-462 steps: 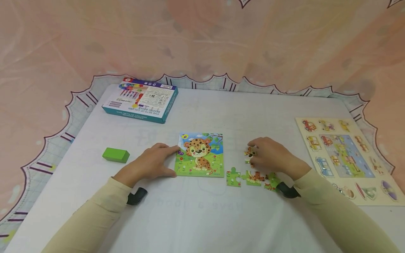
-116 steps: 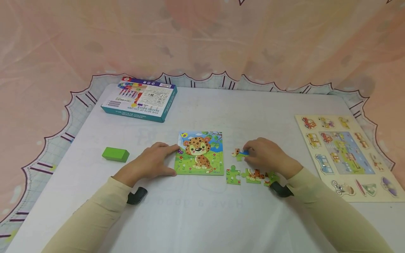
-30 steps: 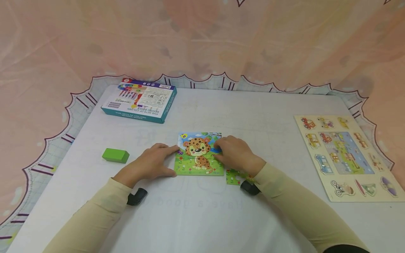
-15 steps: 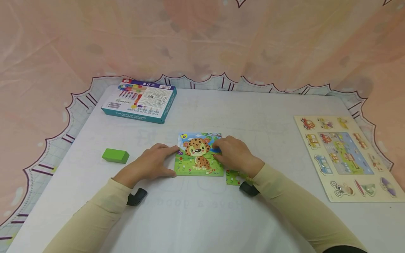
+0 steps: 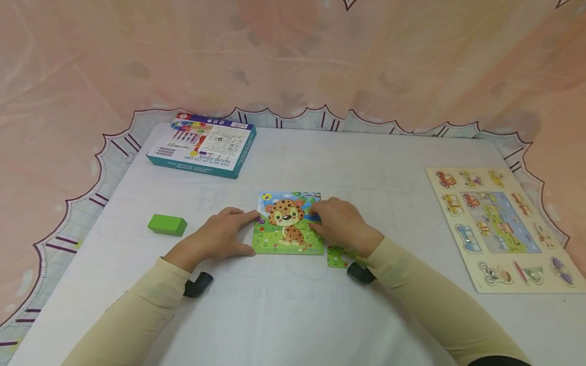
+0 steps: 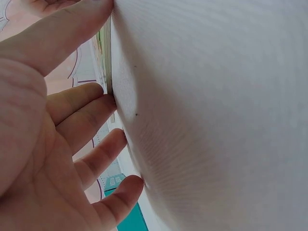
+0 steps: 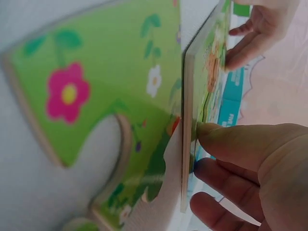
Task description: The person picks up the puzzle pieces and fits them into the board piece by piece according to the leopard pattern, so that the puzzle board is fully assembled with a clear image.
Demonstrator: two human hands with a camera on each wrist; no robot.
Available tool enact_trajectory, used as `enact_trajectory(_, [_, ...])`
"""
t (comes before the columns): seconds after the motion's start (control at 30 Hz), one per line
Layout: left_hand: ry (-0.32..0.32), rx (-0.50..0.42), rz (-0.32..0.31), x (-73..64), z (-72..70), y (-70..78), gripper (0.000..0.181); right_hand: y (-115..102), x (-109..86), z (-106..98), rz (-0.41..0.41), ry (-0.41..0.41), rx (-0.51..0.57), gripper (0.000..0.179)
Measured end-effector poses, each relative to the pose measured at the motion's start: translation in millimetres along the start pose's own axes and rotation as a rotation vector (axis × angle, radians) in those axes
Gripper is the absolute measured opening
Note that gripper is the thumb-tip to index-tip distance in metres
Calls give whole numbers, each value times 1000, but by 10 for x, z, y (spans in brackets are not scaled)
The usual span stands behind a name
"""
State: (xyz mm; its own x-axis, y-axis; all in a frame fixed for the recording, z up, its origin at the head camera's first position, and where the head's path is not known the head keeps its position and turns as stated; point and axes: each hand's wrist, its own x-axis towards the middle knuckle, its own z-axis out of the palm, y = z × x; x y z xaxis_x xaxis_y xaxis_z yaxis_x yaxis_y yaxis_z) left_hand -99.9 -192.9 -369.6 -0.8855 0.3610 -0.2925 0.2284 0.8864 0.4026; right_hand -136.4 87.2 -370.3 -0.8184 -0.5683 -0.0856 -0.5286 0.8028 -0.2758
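Observation:
A square leopard jigsaw puzzle (image 5: 288, 223) lies flat on the white table. My left hand (image 5: 217, 236) rests against its left edge, thumb and fingers spread and fairly straight; in the left wrist view the fingertips (image 6: 110, 102) touch the tabletop beside that edge. My right hand (image 5: 345, 223) has curled fingers and thumb on the puzzle's right side. In the right wrist view the thumb (image 7: 231, 139) lies on its face, near the edge. I cannot tell whether a loose piece sits between those fingertips. A green flowered puzzle piece (image 5: 336, 256) lies below this hand, which hides whatever lies beneath it.
A boxed bead set (image 5: 203, 147) lies at the back left, with a green block (image 5: 167, 224) nearer. On the right lies a wooden vehicle peg board (image 5: 501, 229). A pink patterned cloth (image 5: 293, 56) hangs behind the table.
Since about four seconds ago my right hand has moved left, from the loose pieces to the puzzle's right side. It has stayed nearly still this last second. The left hand has not moved.

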Motion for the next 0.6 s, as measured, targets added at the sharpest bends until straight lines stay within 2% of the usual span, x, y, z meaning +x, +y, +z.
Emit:
enact_trajectory(0.23, [-2, 1, -2, 4, -7, 11, 84, -1, -10, -10, 7, -4, -14, 25])
enact_trajectory(0.4, [-4, -2, -9, 5, -10, 14, 84, 25, -13, -25, -1, -29, 20, 26])
enact_trajectory(0.6, [-11, -3, -16, 9, -3, 8, 84, 88, -83, -97, 7, -75, 72, 36])
